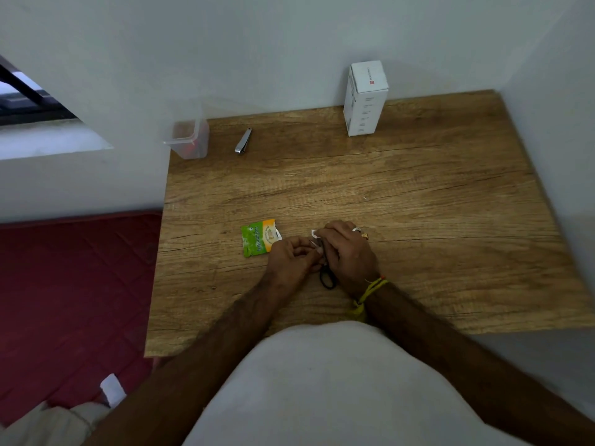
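Note:
Both hands meet near the front middle of the wooden table. My right hand grips small black-handled scissors, whose loop shows below the hand. A small white scrap sticks out at its fingertips. My left hand has curled fingers touching the scissors' blades; what it pinches is hidden. A torn green and orange sachet lies flat on the table just left of my left hand.
A metal nail clipper lies at the back left. A clear plastic container stands at the back left corner. A tall white box stands against the back wall. A red mattress lies left of the table.

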Demonstrator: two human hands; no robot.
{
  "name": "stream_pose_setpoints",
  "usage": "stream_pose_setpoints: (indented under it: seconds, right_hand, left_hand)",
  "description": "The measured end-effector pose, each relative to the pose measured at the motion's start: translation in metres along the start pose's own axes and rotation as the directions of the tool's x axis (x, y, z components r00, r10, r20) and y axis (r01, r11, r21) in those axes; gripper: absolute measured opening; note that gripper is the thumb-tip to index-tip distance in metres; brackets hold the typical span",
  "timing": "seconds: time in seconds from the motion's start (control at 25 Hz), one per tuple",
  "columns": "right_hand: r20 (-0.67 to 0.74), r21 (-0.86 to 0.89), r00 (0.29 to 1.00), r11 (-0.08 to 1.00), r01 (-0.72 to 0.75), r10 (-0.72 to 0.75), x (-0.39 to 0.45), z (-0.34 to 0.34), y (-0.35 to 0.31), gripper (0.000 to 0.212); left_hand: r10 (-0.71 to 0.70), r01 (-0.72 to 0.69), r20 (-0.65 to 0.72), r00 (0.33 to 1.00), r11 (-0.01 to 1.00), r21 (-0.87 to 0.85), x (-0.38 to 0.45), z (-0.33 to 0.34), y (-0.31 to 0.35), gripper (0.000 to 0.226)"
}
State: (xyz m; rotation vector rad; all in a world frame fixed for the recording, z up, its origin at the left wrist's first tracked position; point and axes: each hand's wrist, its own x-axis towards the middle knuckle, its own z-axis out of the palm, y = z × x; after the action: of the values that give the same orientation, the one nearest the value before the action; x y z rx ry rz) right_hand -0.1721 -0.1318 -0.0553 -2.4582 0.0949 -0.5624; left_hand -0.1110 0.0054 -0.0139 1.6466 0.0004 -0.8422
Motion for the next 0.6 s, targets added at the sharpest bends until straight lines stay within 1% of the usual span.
stream_pose_setpoints:
  seconds: [0.08, 0.16, 0.24, 0.32, 0.4, 0.44, 0.48, 0.6]
  right_hand:
    - [-0.02, 0.011, 1.0, 1.0, -0.023, 0.023, 0.001, 0.001, -0.001, 0.021]
    - [-0.066, 0.081, 0.994, 0.994, -0.077, 0.082, 0.0, 0.0, -0.002, 0.022]
    - [-0.115, 0.137, 0.987, 0.986, -0.096, 0.112, -0.001, -0.003, -0.003, 0.023]
    - [-0.102, 0.095, 0.993, 0.994, -0.054, 0.064, -0.004, -0.002, -0.004, 0.022]
    - [-0.035, 0.032, 0.999, 0.999, 0.004, -0.003, -0.004, -0.002, -0.005, 0.022]
    - [-0.024, 0.026, 1.0, 1.0, 0.012, -0.011, -0.002, -0.003, -0.006, 0.022]
    - [-0.045, 0.047, 0.999, 0.999, -0.006, 0.008, -0.001, -0.003, -0.006, 0.022]
    - [-0.223, 0.144, 0.965, 0.983, -0.11, 0.141, -0.005, -0.01, -0.006, 0.018]
  left_hand:
    - [0.001, -0.001, 0.007, 1.0, 1.0, -0.007, 0.001, 0.0, 0.0, 0.012]
    - [0.01, -0.01, 0.008, 1.0, 1.0, -0.002, 0.0, 0.0, -0.001, 0.01]
    - [0.013, -0.013, 0.003, 1.0, 1.0, -0.007, -0.001, -0.001, 0.0, 0.01]
    - [0.01, -0.01, -0.001, 1.0, 1.0, -0.016, 0.0, 0.0, 0.0, 0.01]
    - [0.005, -0.005, -0.003, 1.0, 1.0, -0.021, -0.001, 0.0, 0.002, 0.008]
    - [0.004, -0.004, -0.003, 1.0, 1.0, -0.026, -0.001, 0.0, 0.002, 0.008]
    - [0.001, -0.001, -0.004, 1.0, 0.999, -0.032, -0.001, -0.001, 0.001, 0.008]
    - [-0.02, 0.019, -0.017, 1.0, 0.999, -0.043, 0.0, -0.001, 0.001, 0.01]
